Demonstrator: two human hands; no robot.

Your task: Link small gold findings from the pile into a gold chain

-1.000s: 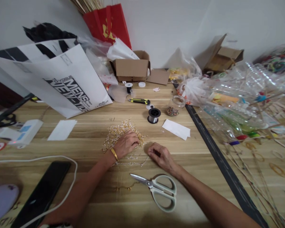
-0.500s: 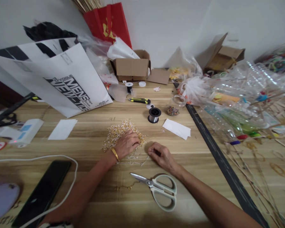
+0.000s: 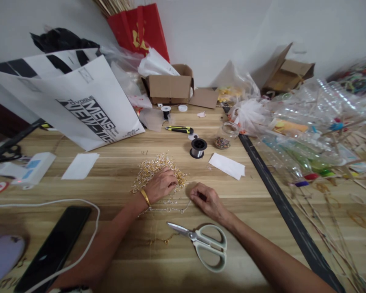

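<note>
My left hand (image 3: 161, 186) rests on a spread pile of small gold and clear beads (image 3: 154, 167), its fingers curled down at the pile's right side. Whether a bead is between those fingertips is hidden. A thin silver chain (image 3: 167, 210) with small dangling bits lies in front of this hand. Its right end runs up to my right hand (image 3: 208, 200), which is closed in a pinch on it. Between my forearms lie scissors (image 3: 198, 242) with pale handles, blades slightly apart. A short gold chain (image 3: 166, 241) is beside their tip.
Behind the hands are a wire spool (image 3: 198, 148), a jar of beads (image 3: 222, 141), a yellow-black utility knife (image 3: 179, 129) and white paper (image 3: 226, 165). A phone (image 3: 55, 246) and white cable (image 3: 99, 215) lie left. Plastic bottles (image 3: 295, 152) crowd the right, past a black strip.
My left hand and wrist have shifted slightly left, and more of the silver chain's left end shows by the bracelet. My right hand stays in place.
</note>
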